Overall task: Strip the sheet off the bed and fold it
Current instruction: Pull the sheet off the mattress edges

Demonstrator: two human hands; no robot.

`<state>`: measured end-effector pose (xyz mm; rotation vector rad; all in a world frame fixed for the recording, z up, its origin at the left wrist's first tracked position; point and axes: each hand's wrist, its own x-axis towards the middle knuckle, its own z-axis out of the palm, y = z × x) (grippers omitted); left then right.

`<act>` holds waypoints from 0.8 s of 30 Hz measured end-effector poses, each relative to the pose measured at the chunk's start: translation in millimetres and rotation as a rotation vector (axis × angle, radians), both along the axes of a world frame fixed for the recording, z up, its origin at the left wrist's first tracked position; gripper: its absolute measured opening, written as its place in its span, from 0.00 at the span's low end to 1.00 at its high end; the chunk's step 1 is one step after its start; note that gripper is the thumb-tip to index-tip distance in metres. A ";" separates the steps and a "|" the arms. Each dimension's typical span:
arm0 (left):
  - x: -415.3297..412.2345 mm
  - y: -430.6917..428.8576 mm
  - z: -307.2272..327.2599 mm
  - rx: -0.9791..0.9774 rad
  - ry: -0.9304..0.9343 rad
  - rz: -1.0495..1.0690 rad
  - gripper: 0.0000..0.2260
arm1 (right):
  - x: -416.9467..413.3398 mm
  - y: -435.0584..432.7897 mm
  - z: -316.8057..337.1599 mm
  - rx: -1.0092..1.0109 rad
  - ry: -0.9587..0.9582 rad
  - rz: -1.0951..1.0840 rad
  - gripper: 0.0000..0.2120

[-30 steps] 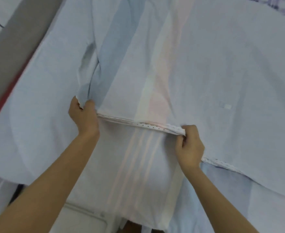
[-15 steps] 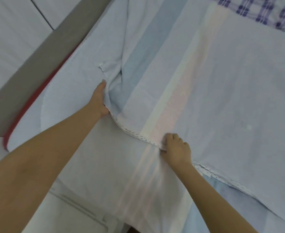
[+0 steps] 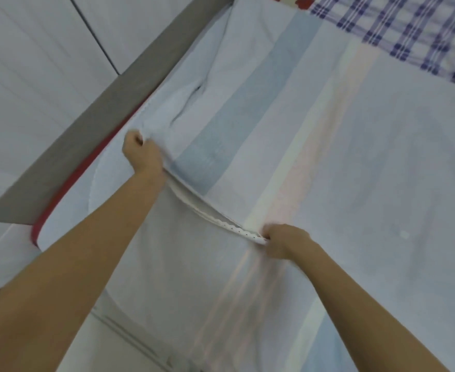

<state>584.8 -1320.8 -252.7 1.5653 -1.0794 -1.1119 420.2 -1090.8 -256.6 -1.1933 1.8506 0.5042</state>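
Observation:
The pale blue sheet (image 3: 376, 167) with a darker blue stripe and a pink-and-cream stripe lies spread over the bed, folded back on itself. Its white perforated hem (image 3: 221, 224) runs slack between my hands. My left hand (image 3: 142, 154) is closed in a fist on the sheet's corner near the bed's left side. My right hand (image 3: 285, 241) pinches the hem at the pink stripe, lower and to the right. The sheet's near part hangs over the bed's front edge, under my arms.
A grey bed frame (image 3: 119, 89) runs diagonally along the left, with a red mattress edge (image 3: 60, 202) beside it. White tiled floor (image 3: 33, 63) lies beyond. A blue-and-white checked cloth (image 3: 408, 30) lies at the far right of the bed.
My left hand has moved up and left along the sheet's edge and closed into a fist on the corner. The hem between my hands has lengthened and sags. My right hand keeps its grip.

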 end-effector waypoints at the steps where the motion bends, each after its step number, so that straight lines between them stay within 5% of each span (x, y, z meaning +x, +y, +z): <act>1: 11.5 1.7 -8.8 0.095 -0.047 0.077 0.17 | -0.1 1.3 -0.3 0.023 -0.015 -0.005 0.14; 4: 28.3 0.8 -22.7 0.454 -0.051 0.140 0.21 | 5.2 3.4 -6.4 0.085 -0.022 0.034 0.15; 7: 29.8 -11.2 -30.3 0.647 0.301 0.000 0.09 | 16.4 3.5 -19.1 0.148 0.029 0.087 0.21; 9: 26.9 -16.0 -27.8 0.682 0.522 -0.079 0.11 | 27.4 1.5 -27.1 0.051 0.069 0.068 0.23; 14: 5.6 -34.6 -20.7 0.709 0.371 -0.184 0.13 | 59.0 -14.2 -41.2 -0.389 0.056 0.063 0.27; 17: -28.7 -31.4 -6.6 0.436 0.094 -0.209 0.14 | 69.6 -28.1 -45.2 -0.424 0.002 0.051 0.18; 19: -51.0 -17.5 4.6 -0.098 -0.430 -0.428 0.11 | 67.3 -36.1 -46.5 -0.354 -0.051 0.004 0.11; 21: -56.3 -0.6 10.0 -0.547 -0.669 -0.778 0.17 | 59.7 -45.5 -46.0 -0.253 -0.117 -0.048 0.04; 24: -41.5 -3.2 -13.3 -0.499 -0.624 -0.922 0.22 | 50.2 -54.7 -48.6 -0.148 -0.199 -0.068 0.14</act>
